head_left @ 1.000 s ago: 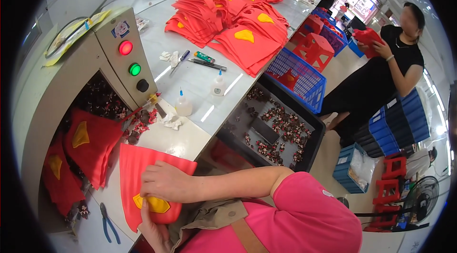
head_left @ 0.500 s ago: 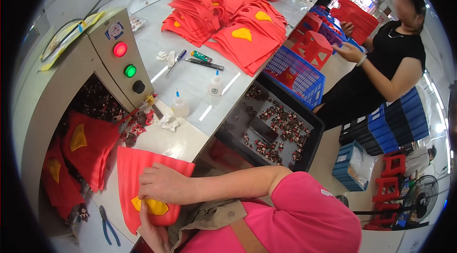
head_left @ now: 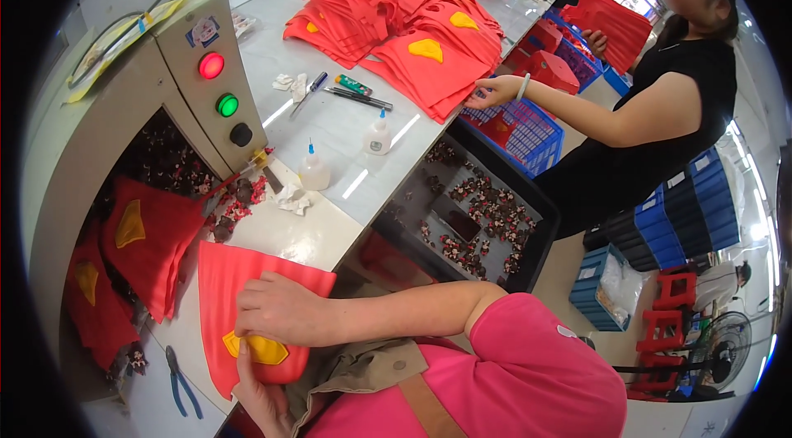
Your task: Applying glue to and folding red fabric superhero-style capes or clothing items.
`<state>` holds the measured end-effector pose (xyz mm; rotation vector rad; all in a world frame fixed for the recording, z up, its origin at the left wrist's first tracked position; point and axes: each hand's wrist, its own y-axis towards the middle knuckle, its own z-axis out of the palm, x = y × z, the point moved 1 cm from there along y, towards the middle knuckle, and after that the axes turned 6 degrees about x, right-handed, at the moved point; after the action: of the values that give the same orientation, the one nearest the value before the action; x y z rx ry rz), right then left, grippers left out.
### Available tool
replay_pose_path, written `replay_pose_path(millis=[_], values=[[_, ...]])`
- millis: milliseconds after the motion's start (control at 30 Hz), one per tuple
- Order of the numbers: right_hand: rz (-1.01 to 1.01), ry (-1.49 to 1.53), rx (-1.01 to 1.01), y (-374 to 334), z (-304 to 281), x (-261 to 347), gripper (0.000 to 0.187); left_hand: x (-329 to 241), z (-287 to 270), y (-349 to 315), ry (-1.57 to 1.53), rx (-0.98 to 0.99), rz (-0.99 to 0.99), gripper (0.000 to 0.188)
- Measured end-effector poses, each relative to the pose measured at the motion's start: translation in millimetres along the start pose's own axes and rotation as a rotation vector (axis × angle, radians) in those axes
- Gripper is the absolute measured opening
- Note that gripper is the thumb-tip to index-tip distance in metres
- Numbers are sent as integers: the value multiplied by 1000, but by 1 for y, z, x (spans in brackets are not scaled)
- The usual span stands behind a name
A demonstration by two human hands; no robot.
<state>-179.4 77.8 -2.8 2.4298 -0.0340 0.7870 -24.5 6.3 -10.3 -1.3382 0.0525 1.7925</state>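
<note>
A soft red sheet (head_left: pixel 216 277) with a yellow shield-shaped patch (head_left: pixel 268 350) lies at the near edge of the bench, in front of me. My right hand (head_left: pixel 280 308) bends over it from above, fingers closed at the upper edge of the patch. From below, my left hand (head_left: pixel 257 398) has a finger at the patch's left end and grips the sheet's near edge; its other fingers are partly hidden. The fingertips of both hands almost meet. To the left, more red pieces with yellow patches (head_left: pixel 161 240) hang by the machine's opening. Blue-handled pliers (head_left: pixel 183 384) lie beside the sheet.
A machine (head_left: pixel 177 91) with red and green lamps stands left. Two small needle-tipped bottles (head_left: pixel 313 169), pens (head_left: pixel 359 98) and stacked red sheets (head_left: pixel 429 75) are on the bench. A black tray (head_left: pixel 540 252) holds scraps. A co-worker's hand (head_left: pixel 497 91) touches the stack.
The co-worker has come closer, and one hand has reached left to the stack's corner. The view has shifted slightly. My hands stay on the red sheet and its patch.
</note>
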Motion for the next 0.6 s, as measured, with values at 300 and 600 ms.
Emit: replay_pose_path(millis=[300, 600], values=[[12, -25, 44, -8, -24, 5, 14, 2, 11, 2, -16, -31, 17, 38], [807, -187, -614, -110, -258, -140, 35, 2, 8, 4, 22, -75, 108, 39]])
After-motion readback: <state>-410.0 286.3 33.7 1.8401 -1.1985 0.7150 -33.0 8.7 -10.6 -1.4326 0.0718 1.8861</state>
